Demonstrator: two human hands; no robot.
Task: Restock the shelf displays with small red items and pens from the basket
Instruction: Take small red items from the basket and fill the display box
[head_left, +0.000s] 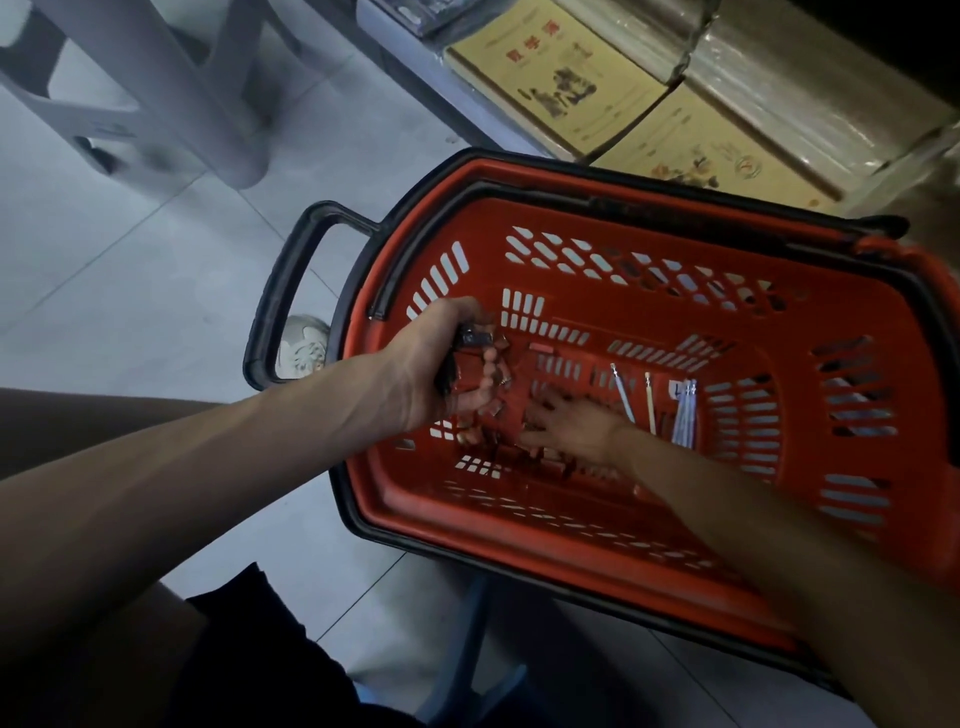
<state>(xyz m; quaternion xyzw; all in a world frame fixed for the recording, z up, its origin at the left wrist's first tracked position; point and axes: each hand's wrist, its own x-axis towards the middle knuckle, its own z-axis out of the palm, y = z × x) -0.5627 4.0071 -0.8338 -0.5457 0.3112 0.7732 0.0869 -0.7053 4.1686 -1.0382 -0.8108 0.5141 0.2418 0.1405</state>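
Looking down through the head camera, I see pale floor tiles (130, 260) under everything. On them stands the red basket (467, 499), slotted along its walls, with a black rim and a black pull handle (283, 291) at its left end. A grey plastic stool (171, 88) stands well apart at upper left. Yellow booklets (556, 78) lie on a low shelf just behind the basket, beside film-wrapped stacks (810, 88).

Both arms reach into the basket. My left hand (441, 364) is up near the left wall, its fingers curled round a bunch of the small red items (470, 382). My right hand (571, 426) is palm down on the basket floor, on the loose heap of the same red pieces. The dim light blurs its fingers, so I cannot tell whether they pinch anything.

A few pens (683, 415) lie on the basket floor just right of that hand. A light shoe (304, 348) shows through the handle loop.
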